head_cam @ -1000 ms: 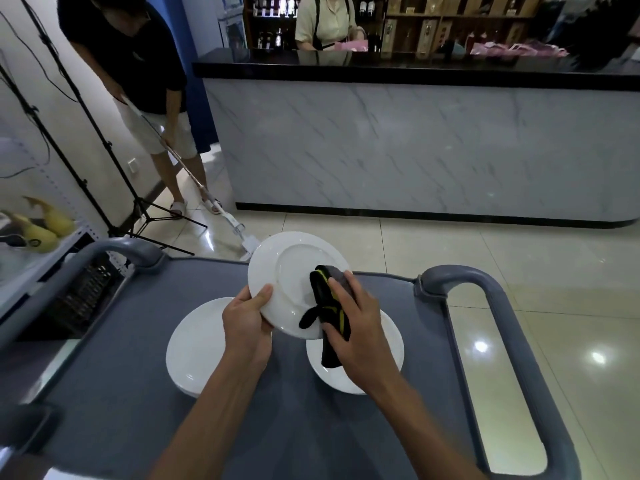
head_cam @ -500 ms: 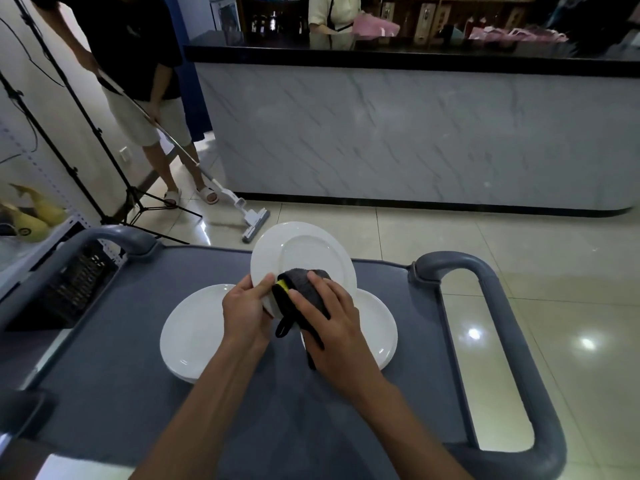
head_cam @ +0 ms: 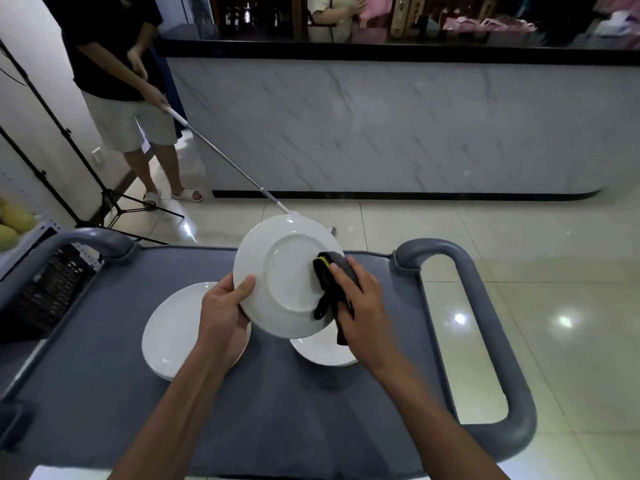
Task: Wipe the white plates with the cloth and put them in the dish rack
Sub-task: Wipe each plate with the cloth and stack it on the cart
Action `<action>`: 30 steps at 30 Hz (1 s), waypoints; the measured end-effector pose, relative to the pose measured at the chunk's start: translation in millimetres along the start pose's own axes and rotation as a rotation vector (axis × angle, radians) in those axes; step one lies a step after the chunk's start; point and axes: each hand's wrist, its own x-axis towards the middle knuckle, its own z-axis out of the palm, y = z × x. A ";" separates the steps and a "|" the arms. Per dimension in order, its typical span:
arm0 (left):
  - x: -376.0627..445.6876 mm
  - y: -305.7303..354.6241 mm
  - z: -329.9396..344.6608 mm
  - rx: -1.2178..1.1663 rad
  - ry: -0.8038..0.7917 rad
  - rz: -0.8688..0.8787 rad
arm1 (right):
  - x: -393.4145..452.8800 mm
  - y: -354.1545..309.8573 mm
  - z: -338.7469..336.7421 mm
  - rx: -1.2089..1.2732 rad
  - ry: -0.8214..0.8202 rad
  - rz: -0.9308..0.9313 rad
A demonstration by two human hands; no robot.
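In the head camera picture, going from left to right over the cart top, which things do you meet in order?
Black basket → flat plate → left hand → held plate → cloth → right hand → cart handle.

Premises: shop or bar-type service area.
Counter (head_cam: 398,123): long, marble-effect front, black top, across upper frame.
Shelving (head_cam: 242,15): behind counter, bottles visible.
Floor (head_cam: 519,258): glossy cream tiles.
Trolley (head_cam: 104,375): grey service cart, lower frame.
Tripod (head_cam: 104,199): left edge.
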 end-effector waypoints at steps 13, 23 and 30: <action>-3.9 3.5 4.0 0.155 -0.168 0.059 | 44.5 -0.1 -29.3 -0.058 -0.054 0.012; -2.8 5.3 7.7 0.235 -0.202 0.075 | 53.9 -45.8 -13.2 -0.210 -0.185 -0.252; -5.7 7.3 2.8 0.226 -0.224 0.123 | 56.9 -48.1 -2.3 -0.234 -0.137 -0.327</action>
